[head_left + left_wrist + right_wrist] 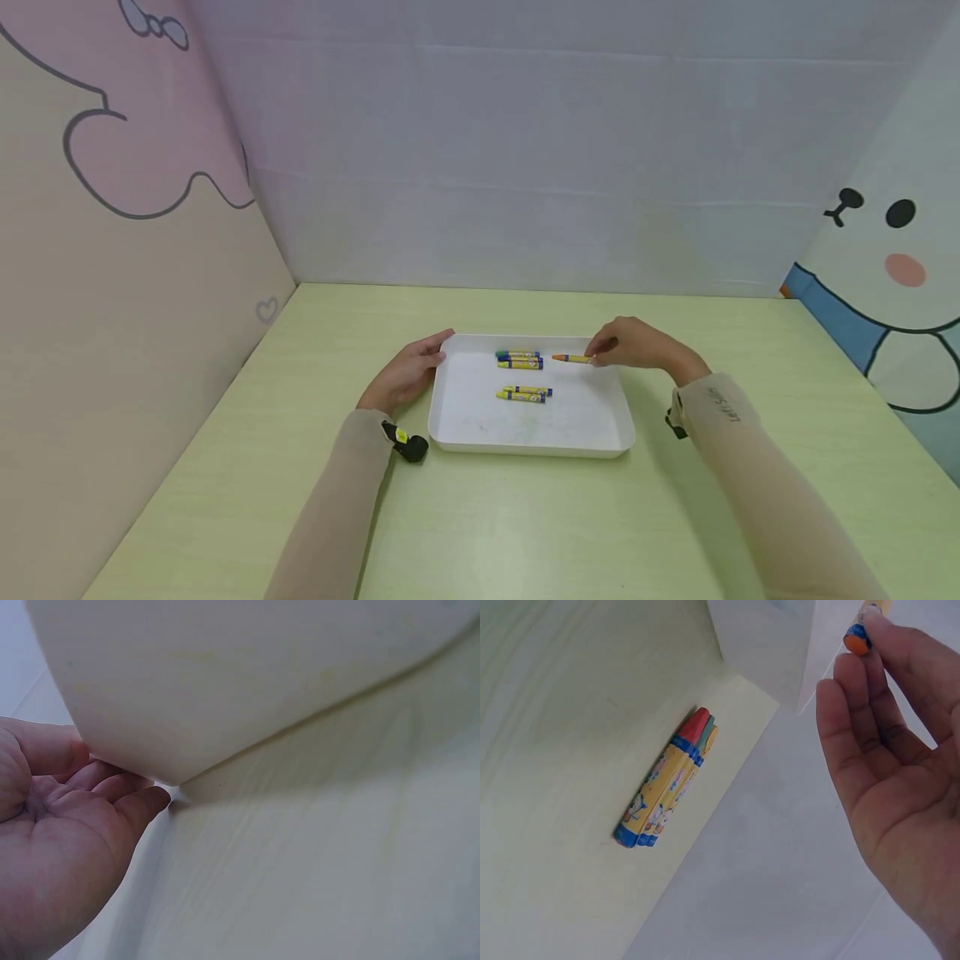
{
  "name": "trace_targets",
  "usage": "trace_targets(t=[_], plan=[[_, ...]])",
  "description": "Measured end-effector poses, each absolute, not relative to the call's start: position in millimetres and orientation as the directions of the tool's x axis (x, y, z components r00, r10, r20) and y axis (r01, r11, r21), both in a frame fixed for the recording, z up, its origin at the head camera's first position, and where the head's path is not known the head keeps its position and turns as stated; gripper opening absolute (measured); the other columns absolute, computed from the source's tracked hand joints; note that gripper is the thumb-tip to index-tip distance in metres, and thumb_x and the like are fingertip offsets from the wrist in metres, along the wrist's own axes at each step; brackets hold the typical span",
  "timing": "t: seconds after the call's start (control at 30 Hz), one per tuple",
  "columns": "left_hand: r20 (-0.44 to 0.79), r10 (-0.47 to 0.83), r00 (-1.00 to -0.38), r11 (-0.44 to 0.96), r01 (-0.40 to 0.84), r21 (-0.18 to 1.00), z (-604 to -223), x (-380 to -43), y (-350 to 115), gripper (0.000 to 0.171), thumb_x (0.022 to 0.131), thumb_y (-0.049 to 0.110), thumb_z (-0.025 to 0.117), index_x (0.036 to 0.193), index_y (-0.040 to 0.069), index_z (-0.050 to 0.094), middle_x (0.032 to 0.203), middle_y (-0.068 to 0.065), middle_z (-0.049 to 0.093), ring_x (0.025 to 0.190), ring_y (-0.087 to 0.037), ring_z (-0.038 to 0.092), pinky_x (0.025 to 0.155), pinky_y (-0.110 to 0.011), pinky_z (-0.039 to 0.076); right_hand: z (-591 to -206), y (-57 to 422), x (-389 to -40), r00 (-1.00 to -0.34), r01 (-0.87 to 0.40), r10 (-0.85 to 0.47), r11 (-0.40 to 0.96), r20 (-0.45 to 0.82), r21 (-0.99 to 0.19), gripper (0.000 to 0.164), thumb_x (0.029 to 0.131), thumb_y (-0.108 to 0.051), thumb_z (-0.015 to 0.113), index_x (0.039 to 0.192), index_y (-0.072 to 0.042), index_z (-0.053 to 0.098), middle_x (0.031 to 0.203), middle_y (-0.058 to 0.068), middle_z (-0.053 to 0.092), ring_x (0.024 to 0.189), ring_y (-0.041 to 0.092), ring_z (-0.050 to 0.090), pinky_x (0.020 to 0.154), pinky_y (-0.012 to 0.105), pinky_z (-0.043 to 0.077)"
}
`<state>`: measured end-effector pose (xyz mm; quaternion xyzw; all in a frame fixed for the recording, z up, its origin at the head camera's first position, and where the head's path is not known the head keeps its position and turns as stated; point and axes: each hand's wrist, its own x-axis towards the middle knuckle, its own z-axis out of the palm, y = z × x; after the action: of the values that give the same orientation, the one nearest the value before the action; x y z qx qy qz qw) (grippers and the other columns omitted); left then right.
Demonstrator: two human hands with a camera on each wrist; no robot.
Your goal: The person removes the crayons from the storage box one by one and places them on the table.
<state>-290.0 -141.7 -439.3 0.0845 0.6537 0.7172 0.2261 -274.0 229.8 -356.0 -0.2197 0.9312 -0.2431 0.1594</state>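
Note:
A white tray point(457, 408) stands on the table with crayons in it. My left hand point(405, 372) grips its left side, thumb against the wall and fingers at the underside of the tray corner point(165, 712) in the left wrist view. Over the tray's far right part, my right hand point(636, 343) pinches an orange crayon point(570, 358) between thumb and fingers; its blunt end faces the right wrist camera. Left of it lie three crayons point(519, 363) side by side, with green, blue and yellow tips. Nearer me are two more crayons point(522, 397), one yellow-tipped.
In the right wrist view, three crayons point(664, 784) with red, green and yellow-orange tips lie together on the table point(547, 825), outside the tray. The head view does not show them. A pale wall point(525, 167) rises behind the table, with printed side panels left and right.

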Motion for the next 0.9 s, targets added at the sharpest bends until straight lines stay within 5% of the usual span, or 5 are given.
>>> trace_targets(t=[0.9], plan=[[-0.179, 0.425, -0.888, -0.037, -0.214, 0.976, -443, -292, -141, 0.053, 0.102, -0.002, 0.032, 0.153, 0.005, 0.020, 0.160, -0.011, 0.020, 0.147, -0.026, 0.019, 0.120, -0.040, 0.019, -365, 288, -262, -0.902, -0.323, -0.423, 0.798, -0.091, -0.508, 0.019, 0.089, -0.014, 0.068, 0.103, -0.002, 0.073, 0.104, 0.013, 0.069, 0.090, 0.021, 0.062, 0.072, 0.031, 0.051]])
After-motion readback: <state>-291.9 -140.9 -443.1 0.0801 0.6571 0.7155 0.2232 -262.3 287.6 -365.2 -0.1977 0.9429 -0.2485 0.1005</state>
